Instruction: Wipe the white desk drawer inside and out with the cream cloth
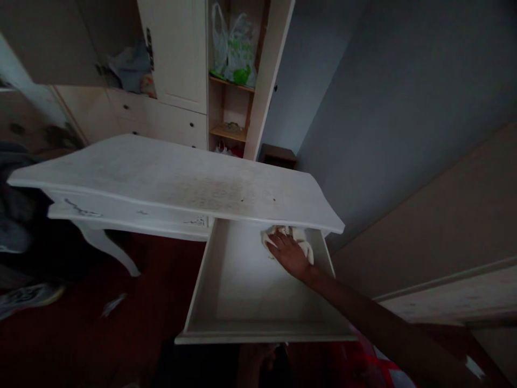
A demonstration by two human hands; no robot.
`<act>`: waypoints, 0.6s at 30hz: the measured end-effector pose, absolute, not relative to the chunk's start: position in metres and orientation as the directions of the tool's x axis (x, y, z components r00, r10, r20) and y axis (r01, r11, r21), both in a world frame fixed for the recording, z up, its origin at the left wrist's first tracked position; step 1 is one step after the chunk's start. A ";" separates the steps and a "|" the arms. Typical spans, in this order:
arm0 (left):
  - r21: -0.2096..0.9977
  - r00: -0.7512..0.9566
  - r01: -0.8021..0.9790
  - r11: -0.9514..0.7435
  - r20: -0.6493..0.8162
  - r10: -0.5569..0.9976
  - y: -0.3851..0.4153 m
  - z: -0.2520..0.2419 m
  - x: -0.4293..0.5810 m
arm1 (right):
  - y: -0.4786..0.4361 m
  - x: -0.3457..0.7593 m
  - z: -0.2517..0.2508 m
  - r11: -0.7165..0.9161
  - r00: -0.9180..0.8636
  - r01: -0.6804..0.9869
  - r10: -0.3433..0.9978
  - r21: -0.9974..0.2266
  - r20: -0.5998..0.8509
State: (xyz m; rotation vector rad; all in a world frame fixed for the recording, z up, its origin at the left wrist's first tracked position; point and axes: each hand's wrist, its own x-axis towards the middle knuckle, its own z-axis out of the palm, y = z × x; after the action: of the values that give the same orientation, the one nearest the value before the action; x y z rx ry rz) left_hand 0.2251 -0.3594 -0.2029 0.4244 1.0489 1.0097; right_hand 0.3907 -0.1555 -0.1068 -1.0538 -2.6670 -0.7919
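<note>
My right hand [288,254] reaches into the pulled-out drawer [238,285] and presses on a cream cloth [306,249]. The cloth is bunched under and around its fingers, near the drawer's back right corner. The drawer's white floor is bare apart from the cloth. Below the drawer front, in deep shadow, is my left hand [258,357]; its fingers are partly hidden, and I cannot make out anything in it. Above the drawer spreads the white desk top [141,167], with a grey-brown smudged patch near its middle and two small dark spots.
Behind the desk stands a pale wardrobe [177,64]; its open shelves hold a plastic bag [240,54] with green print. A grey-blue wall [388,91] rises on the right. At left, a shoe [30,299] and a white scrap [113,305] lie on the dark red floor.
</note>
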 end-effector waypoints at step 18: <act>0.736 0.246 -0.410 0.538 -0.479 0.843 -0.357 -0.218 0.225 | -0.094 0.256 -0.112 0.779 -0.857 0.482 0.325 0.401 0.399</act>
State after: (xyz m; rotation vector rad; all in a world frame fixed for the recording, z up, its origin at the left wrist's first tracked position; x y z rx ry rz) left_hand 0.2254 -0.3566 -0.2183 0.5237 0.9852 0.9090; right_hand 0.2559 -0.0941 -0.1121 -0.6217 -2.6638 -0.7219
